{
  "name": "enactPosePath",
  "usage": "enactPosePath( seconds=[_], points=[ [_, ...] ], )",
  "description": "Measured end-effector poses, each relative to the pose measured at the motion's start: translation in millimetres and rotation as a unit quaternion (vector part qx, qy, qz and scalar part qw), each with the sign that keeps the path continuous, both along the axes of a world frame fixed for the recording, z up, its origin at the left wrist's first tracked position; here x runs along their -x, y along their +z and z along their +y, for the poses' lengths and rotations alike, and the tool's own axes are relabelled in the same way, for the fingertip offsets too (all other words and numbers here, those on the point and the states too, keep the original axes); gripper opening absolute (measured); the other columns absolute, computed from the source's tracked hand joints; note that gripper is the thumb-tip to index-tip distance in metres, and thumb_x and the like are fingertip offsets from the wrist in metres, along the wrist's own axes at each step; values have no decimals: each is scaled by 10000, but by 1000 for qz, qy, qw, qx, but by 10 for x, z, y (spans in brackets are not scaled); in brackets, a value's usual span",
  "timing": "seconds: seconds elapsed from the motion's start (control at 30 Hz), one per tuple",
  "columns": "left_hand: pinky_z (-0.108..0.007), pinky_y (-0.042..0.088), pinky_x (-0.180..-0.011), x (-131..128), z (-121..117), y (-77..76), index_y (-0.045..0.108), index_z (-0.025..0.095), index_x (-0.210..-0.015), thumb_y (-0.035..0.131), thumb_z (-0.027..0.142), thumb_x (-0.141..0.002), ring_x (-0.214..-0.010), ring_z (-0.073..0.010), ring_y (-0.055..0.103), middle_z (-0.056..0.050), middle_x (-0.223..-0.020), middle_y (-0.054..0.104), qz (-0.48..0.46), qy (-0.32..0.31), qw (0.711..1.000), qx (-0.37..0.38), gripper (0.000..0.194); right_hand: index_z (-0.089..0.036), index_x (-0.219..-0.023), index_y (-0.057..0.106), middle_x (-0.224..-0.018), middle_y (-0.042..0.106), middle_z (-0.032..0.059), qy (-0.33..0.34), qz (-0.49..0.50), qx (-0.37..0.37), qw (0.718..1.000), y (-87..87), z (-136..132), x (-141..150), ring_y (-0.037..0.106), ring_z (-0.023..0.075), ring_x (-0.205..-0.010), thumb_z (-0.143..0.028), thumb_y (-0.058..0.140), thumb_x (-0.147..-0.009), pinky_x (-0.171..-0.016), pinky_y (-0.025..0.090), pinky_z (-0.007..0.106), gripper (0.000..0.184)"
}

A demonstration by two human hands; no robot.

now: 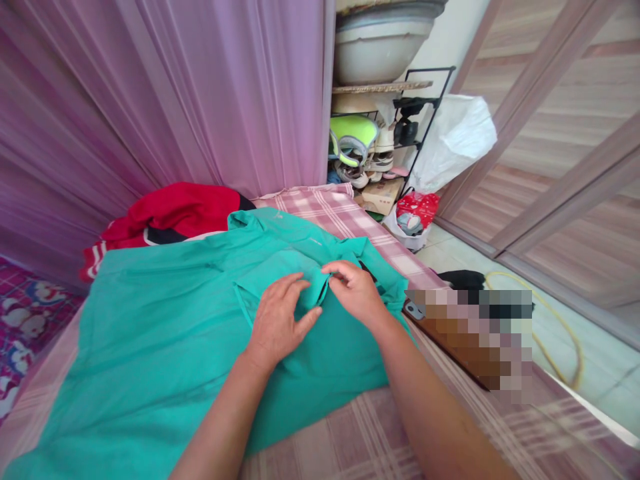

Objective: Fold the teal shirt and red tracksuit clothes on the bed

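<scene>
On a pink checked sheet [325,433], a green garment [170,320], right hand [354,292] pinching its edge, left hand [280,317] with thumb and fingers apart, red clothing [187,203] behind it.

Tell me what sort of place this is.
Most likely a bedroom at home: a plaid sheet covers what looks like a bed, a purple curtain hangs alongside, and shoes sit on a rack.

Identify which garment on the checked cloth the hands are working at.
The green garment: the left hand and right hand are both at its fabric. The red garment lies beyond, by the purple curtain, untouched.
</scene>
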State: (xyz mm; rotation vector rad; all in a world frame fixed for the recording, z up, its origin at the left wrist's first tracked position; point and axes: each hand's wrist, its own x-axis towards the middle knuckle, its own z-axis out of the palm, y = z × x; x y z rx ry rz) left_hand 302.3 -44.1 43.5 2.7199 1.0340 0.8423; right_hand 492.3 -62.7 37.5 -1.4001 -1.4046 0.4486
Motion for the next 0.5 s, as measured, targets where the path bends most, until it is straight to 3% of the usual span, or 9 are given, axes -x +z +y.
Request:
enactPosePath(
  seconds=[0.07, 0.1, 0.2, 0.3, 0.4, 0.5],
  points=[
    [-546, 372, -1104, 8, 20, -49, 478, 220, -1404, 674, 485, -827, -1335, -309, 478, -144, -1446, 525, 32, -14, 999, -15, 664, -226, -907, 713, -759, 695, -11, -27, 76, 40, 996, -2, 10, -10, 611, 141, -639, -208, 504, -728, -616, 512, 267, 275],
    [-560, 349, -1123, 10, 27, -73, 434, 236, -1447, 688, 460, -823, -1350, -309, 467, -141, -1464, 510, 42, -16, 999, -25, 710, -220, -913, 713, -663, 655, -29, -31, 114, 59, 991, 6, 12, -14, 572, 131, -561, -226, 511, -714, -560, 493, 254, 284],
    [-505, 414, -1096, 18, 24, -126, 502, 277, -1402, 615, 298, -891, -1260, -258, 566, -106, -1372, 606, 21, -5, 998, -62, 524, -209, -888, 715, -533, 570, -59, -8, 194, 90, 977, 58, 5, -26, 515, 114, -475, -259, 545, -675, -505, 478, 238, 277],
    [-417, 524, -980, 24, 8, -117, 606, 280, -1291, 539, 227, -922, -1088, -219, 670, -79, -1183, 717, -33, 5, 996, -81, 379, -218, -927, 715, -761, 709, -4, -4, 239, 72, 968, 94, 1, -60, 611, 126, -589, -265, 579, -653, -541, 515, 243, 309],
    [-371, 565, -893, 17, 102, 39, 653, 273, -1212, 550, 282, -926, -994, -211, 706, -64, -1085, 752, -60, -3, 997, -50, 304, -236, -1071, 680, -1053, 737, 54, -35, 266, 59, 962, 64, 20, -111, 690, 161, -735, -267, 591, -659, -547, 522, 242, 423],
    [-342, 572, -858, 71, 498, 432, 678, 273, -1152, 573, 364, -915, -980, -212, 711, -43, -1088, 754, -61, -29, 998, 7, 275, -222, -1060, 670, -1068, 736, 68, -46, 256, 83, 962, -12, 53, -140, 715, 174, -753, -280, 573, -691, -549, 523, 248, 386]
  ],
)
